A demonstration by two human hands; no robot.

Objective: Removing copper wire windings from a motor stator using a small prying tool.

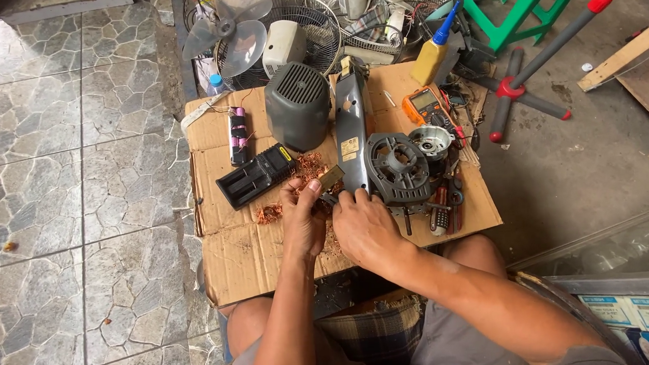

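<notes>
Meanwhile, both hands work over copper wire scraps (310, 167) at frame centre.
Left hand (303, 219) pinches a small brass-coloured block (331, 178); right hand (364, 228) grip unclear.

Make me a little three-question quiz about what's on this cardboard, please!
1. True or false: the grey ribbed plastic motor cover stands on the flattened brown cardboard sheet.
2. Which thing lies nearest the left hand? A) the orange handheld meter B) the black battery charger tray C) the yellow squeeze bottle with a blue nozzle
3. What loose reddish stuff lies scattered around the hands?

Key:
1. True.
2. B; it sits just left of that hand, while the meter and bottle are at the far right.
3. Tangled copper wire scraps, next to the small brass-coloured block that the left hand and right hand work on.
</notes>
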